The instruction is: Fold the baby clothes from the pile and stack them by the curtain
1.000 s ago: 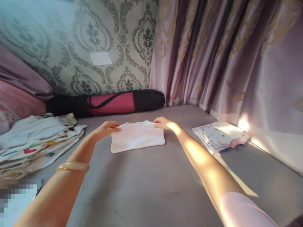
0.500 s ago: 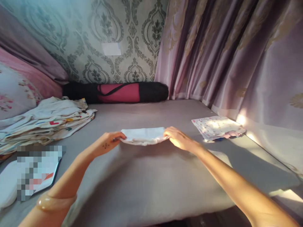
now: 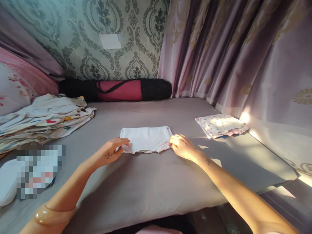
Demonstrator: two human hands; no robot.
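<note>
A folded white cloth [image 3: 146,139] lies flat on the grey bed sheet in the middle, its near edge uneven. At the cloth's left end is my left hand [image 3: 112,151], with thumb and fingers apart and the fingertips resting on the fabric. My right hand [image 3: 184,148] has its fingers curled and pressed together over the right edge of the cloth. Its thumb is mostly hidden. A bangle [image 3: 55,214] circles my left forearm.
Rumpled printed clothes [image 3: 48,117] are heaped at the left. Nearer lie a white object [image 3: 7,182] and a blurred-out flat item [image 3: 40,172]. A folded patterned cloth [image 3: 220,125] lies at the right. A black and red long bag [image 3: 119,90] lies along the wall, beside purple curtains [image 3: 207,48].
The white cloth has come down from my raised hands onto the sheet and lies flatter. My left fingers have loosened from its corner. The view has tilted slightly downward.
</note>
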